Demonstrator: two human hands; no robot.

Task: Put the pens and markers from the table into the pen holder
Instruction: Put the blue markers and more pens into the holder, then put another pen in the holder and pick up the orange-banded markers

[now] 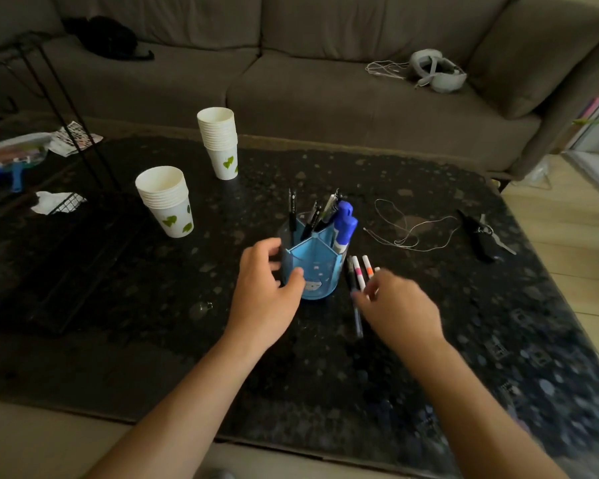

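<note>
A blue pen holder [320, 267] stands near the middle of the dark table [429, 357]. Several black pens [313, 216] and two blue-capped markers [344, 224] stick out of it. My left hand [265, 292] grips the holder's left side, thumb on its front wall. To the right of the holder several markers lie on the table, among them a pink-banded marker [358, 273], an orange-banded marker [368, 267] and a dark pen [356, 314]. My right hand [398, 305] hovers over their near ends with fingers curled and blurred; whether it touches one is unclear.
Two stacks of white paper cups [166, 202] [220, 143] stand to the left and behind. A thin cord [408, 229] and a black tool with keys [481, 236] lie to the right. A black wire rack [59, 209] stands on the left, a grey sofa [325, 81] behind.
</note>
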